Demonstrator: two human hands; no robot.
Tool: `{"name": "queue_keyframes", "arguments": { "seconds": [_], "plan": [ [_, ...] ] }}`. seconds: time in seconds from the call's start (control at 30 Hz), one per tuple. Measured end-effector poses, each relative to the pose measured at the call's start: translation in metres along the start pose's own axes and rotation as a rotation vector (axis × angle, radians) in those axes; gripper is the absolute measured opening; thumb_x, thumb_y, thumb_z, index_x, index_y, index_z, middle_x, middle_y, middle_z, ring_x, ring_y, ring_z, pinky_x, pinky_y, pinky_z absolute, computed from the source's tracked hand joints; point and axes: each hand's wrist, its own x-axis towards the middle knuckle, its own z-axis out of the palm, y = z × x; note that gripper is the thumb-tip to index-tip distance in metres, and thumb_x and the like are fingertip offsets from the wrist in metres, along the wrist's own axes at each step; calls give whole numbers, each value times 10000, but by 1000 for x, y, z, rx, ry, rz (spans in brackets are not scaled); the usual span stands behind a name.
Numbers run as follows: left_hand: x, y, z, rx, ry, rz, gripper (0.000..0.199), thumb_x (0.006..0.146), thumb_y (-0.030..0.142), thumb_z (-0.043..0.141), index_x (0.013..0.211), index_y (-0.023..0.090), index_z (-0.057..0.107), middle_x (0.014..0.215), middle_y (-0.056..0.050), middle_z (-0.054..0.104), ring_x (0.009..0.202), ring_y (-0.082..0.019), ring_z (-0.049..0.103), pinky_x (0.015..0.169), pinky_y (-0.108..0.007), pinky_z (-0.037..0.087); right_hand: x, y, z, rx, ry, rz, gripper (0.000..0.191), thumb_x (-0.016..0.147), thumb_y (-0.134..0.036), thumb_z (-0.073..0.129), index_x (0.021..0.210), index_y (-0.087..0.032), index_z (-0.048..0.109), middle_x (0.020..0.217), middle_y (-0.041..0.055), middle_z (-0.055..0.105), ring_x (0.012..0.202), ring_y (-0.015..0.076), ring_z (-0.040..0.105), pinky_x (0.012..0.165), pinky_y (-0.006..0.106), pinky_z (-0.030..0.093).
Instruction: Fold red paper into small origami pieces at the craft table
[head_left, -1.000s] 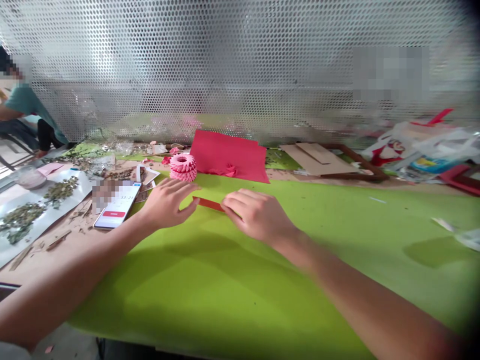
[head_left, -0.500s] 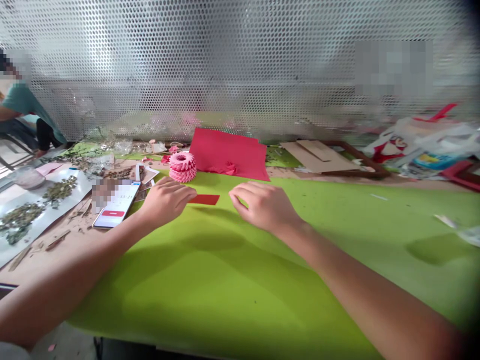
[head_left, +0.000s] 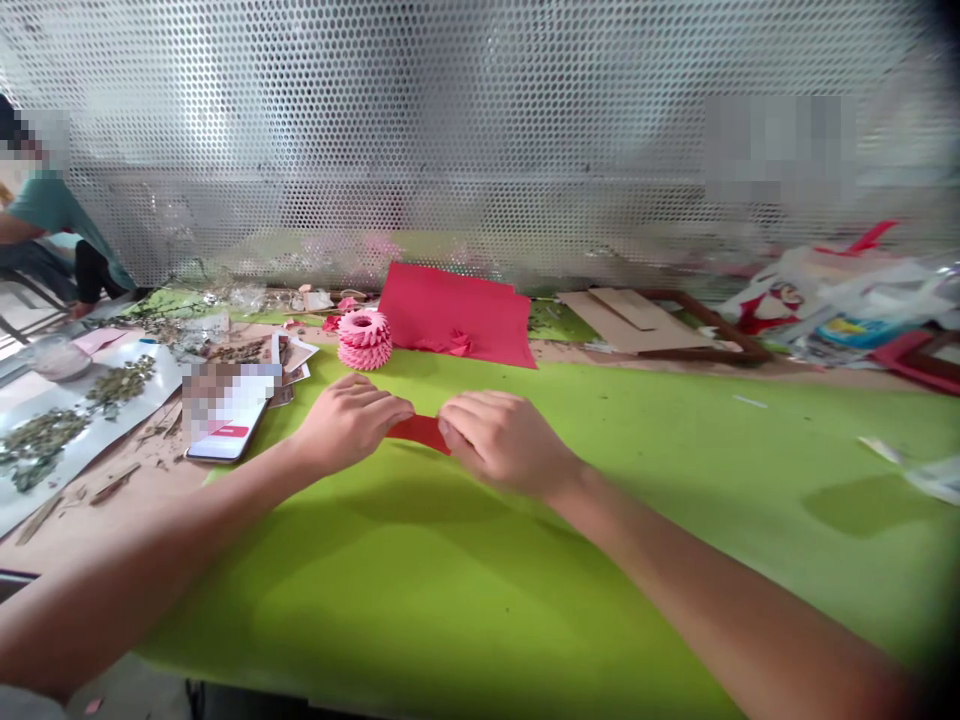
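A small strip of red paper (head_left: 421, 431) is stretched between my two hands, slightly curved, above the green table cover (head_left: 450, 560). My left hand (head_left: 352, 422) pinches its left end between thumb and fingers. On the other end, my right hand (head_left: 504, 438) is closed, the thumb against the strip. Just beyond my left hand stands a pink ring-shaped piece of folded paper (head_left: 365, 341) made of pointed units in layers. Behind it lie large red paper sheets (head_left: 465, 312) with a crumpled red scrap (head_left: 454, 344) on them.
Left of my arm are a phone (head_left: 231, 415), small cards (head_left: 294, 352) and a white sheet with dried plant bits (head_left: 120, 385). Cardboard pieces (head_left: 637, 322) and plastic bags (head_left: 832, 310) lie at the back right, before a perforated metal panel (head_left: 450, 120). A person (head_left: 52, 215) sits far left.
My right hand has moved left and closed on the free end of the red paper strip. The strip, flat before, now bends. Both hands appear slightly lower in view.
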Motion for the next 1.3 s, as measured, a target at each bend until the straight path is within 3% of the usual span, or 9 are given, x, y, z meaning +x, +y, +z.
{"name": "queue_keyframes", "arguments": {
  "seconds": [0.27, 0.47, 0.57, 0.63, 0.7, 0.8, 1.07, 1.2, 1.3],
  "plan": [
    [-5, -20, -8, -11, 14, 26, 233, 943, 128, 483, 915, 184, 708, 806, -25, 769, 724, -163, 709, 762, -299, 496, -3, 19, 1, -2, -36, 49, 223, 873, -161, 490, 693, -157, 621, 659, 32, 653, 575, 147, 542, 591, 285, 356],
    [-4, -23, -8, -173, 33, -340, 278, 969, 311, 492, 918, 181, 732, 861, -51, 772, 768, -177, 704, 699, -267, 532, 0, 14, -7, 484, -32, 302, 260, 928, -328, 522, 1047, -159, 678, 1011, 93, 724, 818, 186, 663, 660, 281, 472],
    [-4, -15, -6, -332, -26, -438, 287, 973, 350, 483, 971, 180, 714, 911, -52, 766, 786, -176, 706, 678, -256, 551, 3, 4, -2, 750, -167, 442, 337, 925, -445, 545, 873, -148, 696, 830, 78, 720, 696, 181, 630, 602, 285, 458],
    [-3, -10, -6, -365, -41, -360, 360, 923, 429, 566, 1162, 171, 645, 1106, -101, 727, 981, -225, 688, 832, -324, 560, 3, 2, 5, 862, -209, 523, 413, 905, -508, 558, 736, -147, 665, 678, 44, 665, 579, 152, 561, 537, 271, 406],
    [-3, -8, -8, -330, -62, -210, 705, 801, 537, 694, 1361, 158, 492, 1341, -175, 588, 1221, -306, 569, 1013, -435, 482, 3, 5, 12, 935, -158, 584, 448, 861, -567, 597, 711, -147, 645, 622, 19, 611, 529, 128, 503, 498, 256, 358],
    [-3, -7, -9, -219, -126, -78, 924, 706, 594, 756, 1449, 191, 381, 1456, -206, 454, 1327, -372, 455, 1085, -533, 391, 2, 10, 18, 983, -63, 636, 487, 807, -623, 637, 717, -144, 637, 603, 7, 569, 521, 118, 466, 481, 251, 327],
    [-3, -4, -10, -308, -103, -200, 750, 762, 432, 753, 1400, 206, 431, 1342, -164, 580, 1144, -293, 618, 991, -461, 496, 4, 7, 15, 1012, 28, 752, 553, 698, -652, 724, 563, -186, 459, 526, -59, 355, 470, 75, 287, 450, 242, 184],
    [-6, -2, -5, -552, -116, -257, 545, 867, 199, 603, 1384, 203, 431, 1105, -103, 702, 976, -210, 688, 861, -361, 564, 2, 3, 15, 1144, -42, 686, 532, 698, -627, 738, 568, -188, 468, 539, -58, 359, 476, 75, 295, 448, 239, 202],
    [-7, -6, 3, -637, 3, -389, 452, 914, 164, 508, 1359, 196, 438, 1020, -96, 705, 897, -189, 694, 746, -310, 579, 1, -4, 9, 1153, -126, 603, 526, 734, -562, 739, 546, -196, 412, 531, -66, 324, 472, 73, 287, 449, 242, 213]
  ]
}}
